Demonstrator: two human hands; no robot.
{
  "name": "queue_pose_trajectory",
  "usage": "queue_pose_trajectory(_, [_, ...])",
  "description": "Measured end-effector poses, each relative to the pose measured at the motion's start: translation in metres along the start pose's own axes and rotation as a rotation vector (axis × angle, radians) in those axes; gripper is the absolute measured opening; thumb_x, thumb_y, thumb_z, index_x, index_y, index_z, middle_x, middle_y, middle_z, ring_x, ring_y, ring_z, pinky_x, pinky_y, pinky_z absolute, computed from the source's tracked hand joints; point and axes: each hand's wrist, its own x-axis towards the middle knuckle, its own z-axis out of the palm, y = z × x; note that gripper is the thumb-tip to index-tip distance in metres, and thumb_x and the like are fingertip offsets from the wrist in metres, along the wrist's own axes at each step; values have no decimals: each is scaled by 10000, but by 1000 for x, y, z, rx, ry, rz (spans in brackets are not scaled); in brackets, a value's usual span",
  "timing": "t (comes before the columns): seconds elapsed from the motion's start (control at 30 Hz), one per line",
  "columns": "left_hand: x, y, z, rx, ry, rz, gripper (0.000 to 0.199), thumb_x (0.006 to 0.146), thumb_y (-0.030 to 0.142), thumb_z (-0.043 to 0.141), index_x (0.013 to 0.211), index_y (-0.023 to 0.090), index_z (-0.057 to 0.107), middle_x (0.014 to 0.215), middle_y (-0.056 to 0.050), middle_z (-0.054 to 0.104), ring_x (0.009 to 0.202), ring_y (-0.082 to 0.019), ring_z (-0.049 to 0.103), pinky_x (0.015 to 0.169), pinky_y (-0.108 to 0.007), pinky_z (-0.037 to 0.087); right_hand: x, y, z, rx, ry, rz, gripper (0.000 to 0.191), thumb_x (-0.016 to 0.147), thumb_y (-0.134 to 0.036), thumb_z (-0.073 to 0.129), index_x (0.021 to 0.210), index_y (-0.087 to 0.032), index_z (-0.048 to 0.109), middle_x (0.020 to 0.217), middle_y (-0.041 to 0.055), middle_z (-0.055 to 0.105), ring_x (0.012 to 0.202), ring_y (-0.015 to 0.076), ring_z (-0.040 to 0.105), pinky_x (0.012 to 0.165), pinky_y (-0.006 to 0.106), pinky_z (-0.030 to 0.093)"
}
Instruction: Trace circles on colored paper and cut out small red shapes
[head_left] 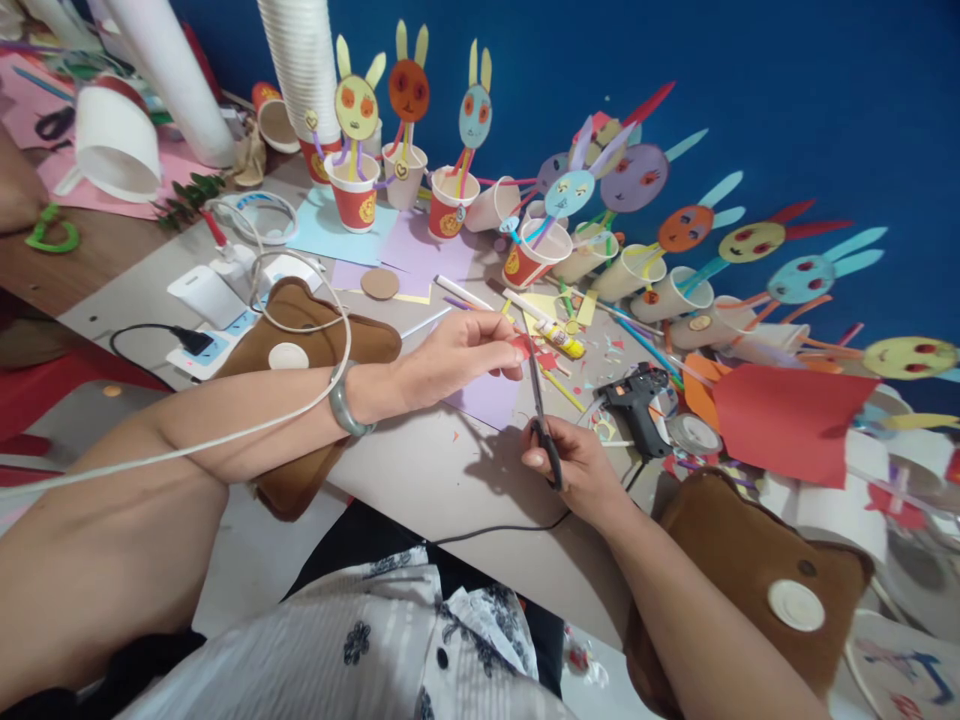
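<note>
Desk [420, 465] lies beneath the left hand [454, 358], closed in a pinch, and the right hand [589, 470], curled around scissors [537, 395] whose blades are at the small red paper scrap [523, 344] held by the left hand above the desk.

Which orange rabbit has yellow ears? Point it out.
The left orange rabbit, between a yellow rabbit and a blue rabbit; the other orange rabbit has light blue ears.

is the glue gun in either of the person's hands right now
No, the black glue gun lies on the table, while the right hand holds scissors.
</note>
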Motion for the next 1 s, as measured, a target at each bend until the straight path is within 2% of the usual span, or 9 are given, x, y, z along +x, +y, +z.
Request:
queue_pose_trajectory(0.5, [0,2,-1,21,17,37,171,813,226,615,677,160,535,680,5,627,723,-95,598,745,-249,476,0,-3,0,17,12,20,589,652,-745,741,605,-191,546,552,-27,468,543,106,373,521,261,312])
queue_pose_trajectory(0.73, [1,1,0,2,12,34,143,805,239,646,718,150,576,712,-2,648,720,-88,602,734,-239,486,-1,-3,0,11,9,19,541,678,-685,758,611,-190,550,553,-29,476,536,103,371,518,258,315])
queue_pose_trajectory(1.0, [-1,5,0,53,12,-9,121,787,176,633,681,145,583,696,-3,651,700,-79,594,692,-214,475,0,-5,0,-18,-2,5,522,703,-663,751,616,-190,550,557,-25,500,541,102,384,524,255,322])
